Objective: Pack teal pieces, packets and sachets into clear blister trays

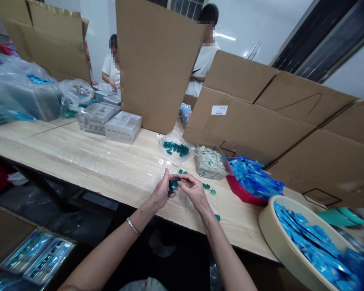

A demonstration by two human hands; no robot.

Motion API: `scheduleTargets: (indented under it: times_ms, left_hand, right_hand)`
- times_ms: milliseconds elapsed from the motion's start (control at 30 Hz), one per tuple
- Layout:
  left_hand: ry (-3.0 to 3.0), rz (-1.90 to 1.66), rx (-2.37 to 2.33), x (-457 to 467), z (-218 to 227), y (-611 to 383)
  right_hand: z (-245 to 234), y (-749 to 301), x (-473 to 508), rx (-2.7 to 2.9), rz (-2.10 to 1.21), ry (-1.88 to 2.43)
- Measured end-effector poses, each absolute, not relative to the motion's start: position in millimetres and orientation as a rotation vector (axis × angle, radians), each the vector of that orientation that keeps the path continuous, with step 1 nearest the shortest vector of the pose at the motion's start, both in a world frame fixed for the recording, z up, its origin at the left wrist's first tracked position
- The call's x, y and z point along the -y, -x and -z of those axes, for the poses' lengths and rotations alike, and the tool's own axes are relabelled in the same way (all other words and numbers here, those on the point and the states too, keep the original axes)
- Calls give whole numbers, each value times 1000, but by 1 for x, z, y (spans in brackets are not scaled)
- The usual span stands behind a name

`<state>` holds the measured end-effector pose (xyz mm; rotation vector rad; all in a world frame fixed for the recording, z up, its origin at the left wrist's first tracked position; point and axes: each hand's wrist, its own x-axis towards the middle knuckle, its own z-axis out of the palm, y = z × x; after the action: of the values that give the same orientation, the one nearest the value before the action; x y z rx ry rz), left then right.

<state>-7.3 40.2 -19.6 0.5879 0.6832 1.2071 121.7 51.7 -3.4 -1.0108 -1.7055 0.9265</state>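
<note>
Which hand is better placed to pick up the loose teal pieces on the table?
Probably the right hand: the loose teal pieces lie beside it, while the left hand sits farther off, holding a teal cluster.

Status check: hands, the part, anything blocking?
Both shut on teal pieces: left hand, right hand. Held just over the table. Only loose bits beside the right hand; nothing blocking.

The person's two forearms are bare along all that shows of them. A thin silver bracelet (133, 226) circles the left wrist, a plain narrow band just behind the left hand (161, 193). Across from the bracelet, the right hand (194, 189) and its wrist are bare, with slim fingers.
</note>
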Motion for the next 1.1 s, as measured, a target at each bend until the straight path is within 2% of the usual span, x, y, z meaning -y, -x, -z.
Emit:
scheduleTargets:
  times_ms: [100,267,400,567,767,900,1000,1100]
  left_hand:
    - [-738,-1259,-755,-36,19,10]
    - [-973,-1233,-930,-34,18,13]
    - [-1000,-1190,-928,-37,18,13]
    - [-1242,-1412,-1118,-42,26,12]
    - [-1381,-1514,-1233,-44,33,13]
    - [-1211,-1565,-1279,-46,39,24]
    - [-931,-1540,-1238,-46,40,35]
    - [-921,-1366,-987,-41,33,38]
  right_hand:
    - [7,-129,-58,1558,-1087,1055]
    - [7,-126,-59,1549,-923,1061]
    - [10,-122,-57,1428,-1014,1105]
    - [17,-118,-57,1304,-1041,1059]
    - [13,-113,-50,1637,-703,1054]
    - [10,-124,-51,1497,-516,1102]
    - [7,-138,-55,1284,-633,1125]
    - [4,-140,-55,1257,-989,1056]
